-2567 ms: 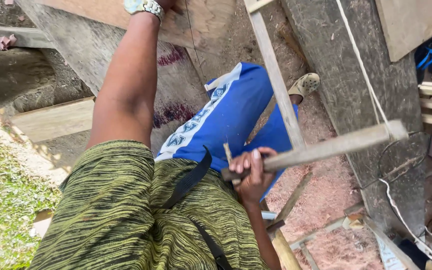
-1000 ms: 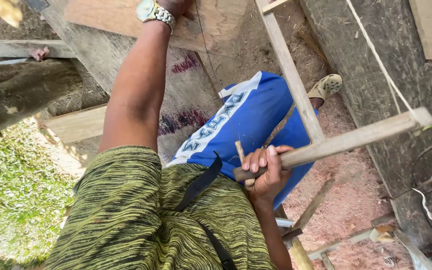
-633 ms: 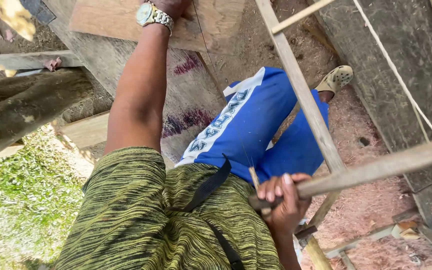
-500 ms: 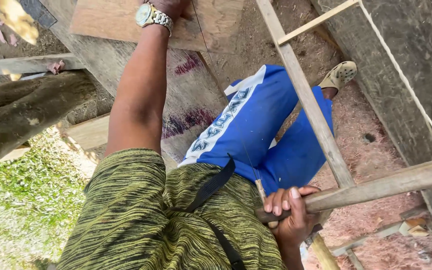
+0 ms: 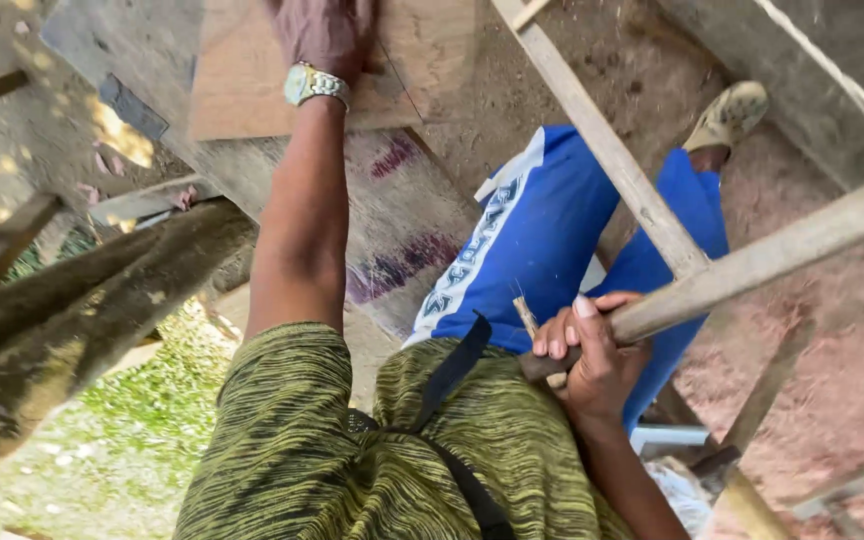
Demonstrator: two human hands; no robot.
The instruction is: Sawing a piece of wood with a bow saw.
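Note:
My left hand [image 5: 327, 35], with a watch [image 5: 314, 83] on the wrist, lies flat against a plywood board [image 5: 432, 70] at the top of the view, arm stretched out. My right hand [image 5: 592, 350] is closed around the near end of a long wooden handle [image 5: 772, 250] that slants up to the right and out of frame. A thin sliver of wood [image 5: 525, 315] sticks up beside that fist. Below are my leg in blue shorts [image 5: 552, 230] and a sandalled foot [image 5: 732, 115].
A wooden ladder rail [image 5: 602, 150] crosses in front of my leg. A rough concrete wall [image 5: 402, 230] carries the board. A thick log [image 5: 82, 310] slants at the left above grass [image 5: 122, 440]. Reddish dirt [image 5: 852, 380] and a taut string [image 5: 832, 70] are at the right.
My right hand with the handle has shifted rightward in view, dipping and then rising a little; the handle's far end has left the frame. My left hand stays on the board.

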